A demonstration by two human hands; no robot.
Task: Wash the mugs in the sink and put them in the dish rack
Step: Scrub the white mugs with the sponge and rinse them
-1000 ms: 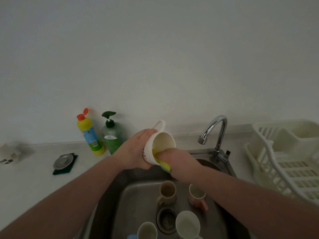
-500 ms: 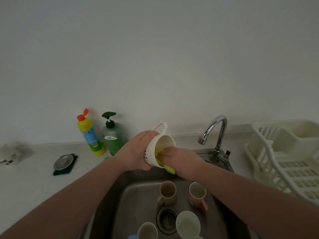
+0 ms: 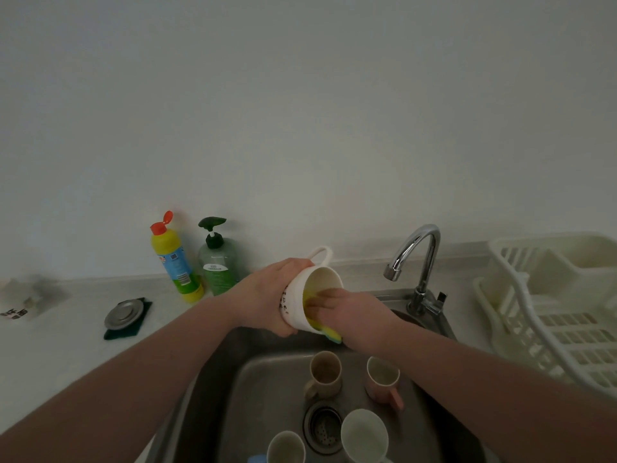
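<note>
White ceramic mug (image 3: 312, 295) is gripped, tilted, by the left hand (image 3: 270, 297) above the steel sink (image 3: 253, 389). Yellow sponge (image 3: 315, 324) is pressed inside it by the right hand's (image 3: 354, 315) fingers. 4 mugs stand in the basin.

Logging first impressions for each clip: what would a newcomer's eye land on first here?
First, the white mug tilted above the sink, gripped by the left hand while the right hand pushes a yellow sponge into its mouth. Next, four more mugs stand on the sink floor around the drain. The white dish rack sits on the counter at right, no mugs visible in it.
</note>
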